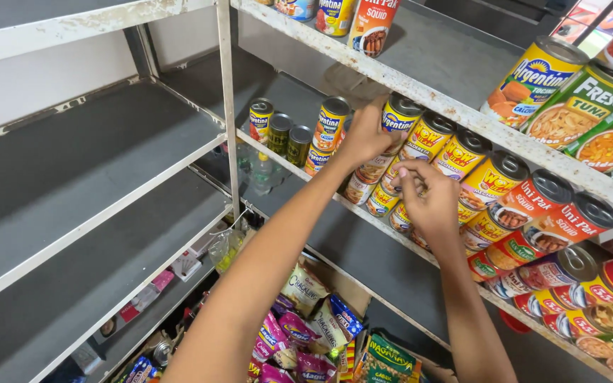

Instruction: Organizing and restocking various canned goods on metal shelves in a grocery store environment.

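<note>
Shelf unit: a grey metal shelf (406, 262) with chipped white edging runs from the top centre down to the lower right of the frame; the bays on the left half hold nothing I can see.
Row of cans: tall yellow and red cans (487, 186) stand stacked in two layers along the front edge, right of centre.
Snack box: an open box of bright packets (306, 319) sits at the bottom centre.
Left hand: the left hand (365, 135) is wrapped around the blue-and-yellow can (397, 120), fingers closed on its side, just above centre of the frame.
Right hand: the right hand (431, 198) is cupped over a lower-layer can (400, 216); fingers curled on it, though whether it grips or only steadies I cannot tell.
Can's axis: the blue-and-yellow can stands nearly upright, long axis vertical, ring-pull lid up, leaning slightly to the right.
Step in hand: by my reading, the can is being seated on the lower layer at the row's left end.
Next move: it likely needs squaring over the can beneath, so it does not topple.
</note>
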